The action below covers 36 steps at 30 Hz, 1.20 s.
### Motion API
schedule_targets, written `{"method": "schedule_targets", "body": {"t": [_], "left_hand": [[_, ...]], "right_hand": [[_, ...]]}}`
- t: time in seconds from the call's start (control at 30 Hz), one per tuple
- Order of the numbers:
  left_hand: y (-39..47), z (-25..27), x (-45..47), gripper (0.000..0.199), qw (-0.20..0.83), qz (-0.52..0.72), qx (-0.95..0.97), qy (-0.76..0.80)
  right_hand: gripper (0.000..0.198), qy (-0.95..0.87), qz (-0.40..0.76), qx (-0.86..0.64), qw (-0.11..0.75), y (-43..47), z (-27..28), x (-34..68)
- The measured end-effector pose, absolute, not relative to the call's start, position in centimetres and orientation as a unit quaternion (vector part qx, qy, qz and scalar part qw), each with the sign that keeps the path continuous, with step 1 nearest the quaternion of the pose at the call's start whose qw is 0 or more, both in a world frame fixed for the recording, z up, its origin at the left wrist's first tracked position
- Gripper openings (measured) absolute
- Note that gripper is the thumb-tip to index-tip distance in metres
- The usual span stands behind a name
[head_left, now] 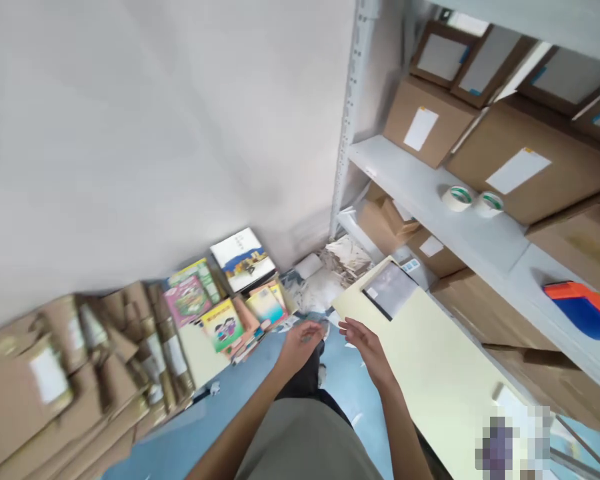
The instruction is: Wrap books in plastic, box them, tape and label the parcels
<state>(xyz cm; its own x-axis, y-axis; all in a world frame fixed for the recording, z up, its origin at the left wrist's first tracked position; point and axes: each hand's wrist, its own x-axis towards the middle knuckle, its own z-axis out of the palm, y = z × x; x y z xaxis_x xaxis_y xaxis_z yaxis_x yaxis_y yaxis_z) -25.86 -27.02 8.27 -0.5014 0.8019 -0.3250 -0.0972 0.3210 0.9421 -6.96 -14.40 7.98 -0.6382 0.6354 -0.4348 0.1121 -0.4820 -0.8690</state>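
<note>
Blurred beyond reading beside the shelf rack (430, 193): flattened cartons (80, 387), book covers (220, 300). Pixelated patch (505, 443) below it. Orange-blue bin (585, 310) cut by right edge.

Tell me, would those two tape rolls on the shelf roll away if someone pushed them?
Probably not. Both tape rolls lie flat on the white shelf, so a push would likely slide them. Tipped on edge, they could roll, being round. They look hollow in the middle, so probably light to lift.
</note>
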Motion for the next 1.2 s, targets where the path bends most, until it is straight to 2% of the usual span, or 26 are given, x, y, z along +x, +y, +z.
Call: {"method": "schedule_targets", "body": {"t": [0.3,0.6,0.8,0.9,1.0,1.07,1.2], "left_hand": [[-42.9,10.1,-25.9,0.036,0.355,0.598,0.197,0.690],[-54.4,8.8,-31.7,0.035,0.301,0.660,0.161,0.669],[-65.3,6.5,-37.5,0.040,0.240,0.649,0.114,0.713],[-71.1,4.7,-41.2,0.036,0.168,0.591,0.115,0.781],[-76.4,2.7,-45.7,0.031,0.070,0.478,0.157,0.861],[-79.4,1.3,-48.9,0.046,0.036,0.403,0.187,0.895],[-83.9,-1.3,-54.2,0.070,0.071,0.283,0.235,0.927]], "right_hand": [[0.061,-0.538,0.781,-0.312,0.066,-24.2,10.2,-10.3],[0.060,-0.588,0.758,-0.283,0.011,-34.3,10.6,-17.9],[0.061,-0.595,0.759,-0.260,-0.048,-43.3,9.1,-25.4],[0.059,-0.599,0.757,-0.249,-0.072,-47.3,7.9,-28.3],[0.057,-0.603,0.755,-0.243,-0.092,-51.0,6.2,-31.0],[0.056,-0.605,0.751,-0.242,-0.102,-53.4,4.6,-32.9],[0.051,-0.656,0.703,-0.255,-0.102,-57.2,0.9,-37.5]]}}
